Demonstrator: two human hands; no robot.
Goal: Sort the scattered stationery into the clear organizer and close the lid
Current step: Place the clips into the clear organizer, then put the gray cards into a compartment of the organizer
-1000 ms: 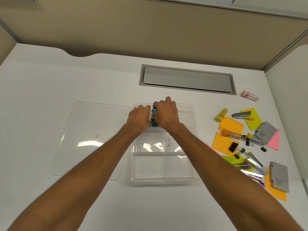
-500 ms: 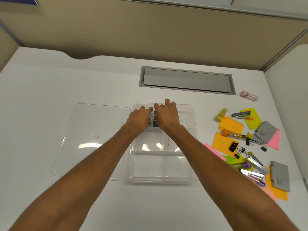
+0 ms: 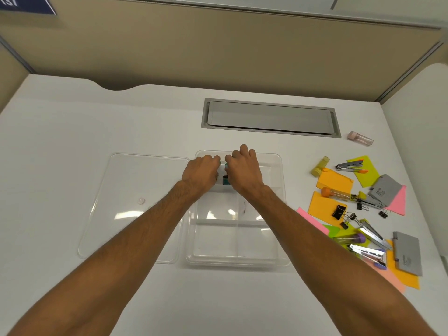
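The clear organizer (image 3: 276, 260) sits open at the table's middle, its flat clear lid (image 3: 135, 204) lying just to its left. Both my hands reach into its far-left compartment. My left hand (image 3: 201, 173) and my right hand (image 3: 243, 170) are a small gap apart, fingers bent down. Between them a teal and black clip (image 3: 225, 181) lies in the compartment, and another teal sliver shows by my right thumb. The fingertips are hidden, so what they hold is unclear. Scattered stationery lies to the right: staplers (image 3: 349, 165), black binder clips (image 3: 339, 211), orange sticky notes (image 3: 335, 181) and grey cards (image 3: 407, 254).
A grey cable hatch (image 3: 270, 117) is set into the table behind the organizer. A pink capped tube (image 3: 360, 138) lies at the far right, a yellow tube (image 3: 320, 165) nearer. Beige partition walls enclose the desk at the back and right.
My hands have drawn slightly apart over the far compartment. The teal clip, earlier gripped between them, now shows lower in the gap, lying in the compartment.
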